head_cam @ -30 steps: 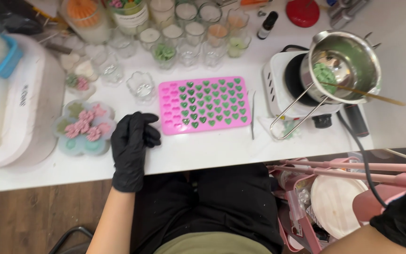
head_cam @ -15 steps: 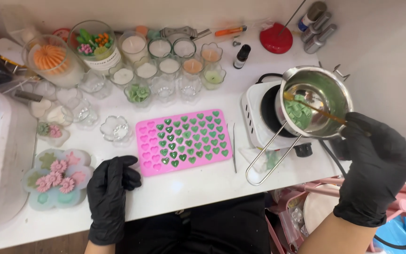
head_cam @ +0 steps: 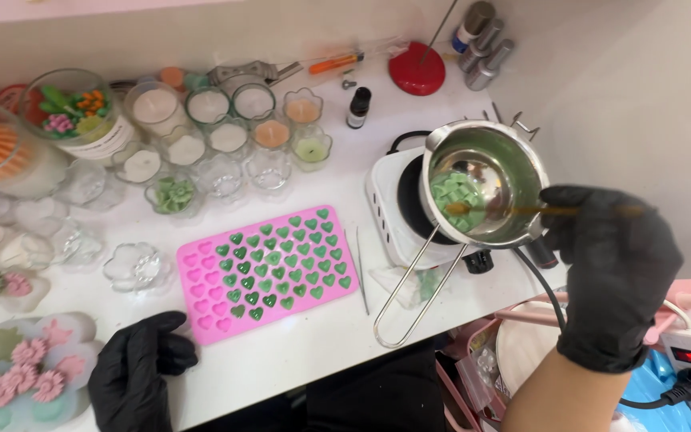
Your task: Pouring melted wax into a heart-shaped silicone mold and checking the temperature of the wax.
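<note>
the right hand [head_cam: 613, 276] pinches a thin stick [head_cam: 521, 210], its tip among green wax pieces [head_cam: 456, 192] in the metal pot [head_cam: 481, 180] on the hotplate [head_cam: 397, 208]. best to stir slowly, low in the pot. the left hand [head_cam: 133, 372] rests loosely curled, empty, beside the pink heart mould [head_cam: 265, 268].

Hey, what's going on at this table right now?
A person in black gloves is working with green wax. The right hand holds a thin stick with its tip in a metal pot of green wax pieces, set on a small white hot plate. The left hand rests on the white table beside a pink heart mold, most cavities filled green. Glass candle jars stand behind.
</note>
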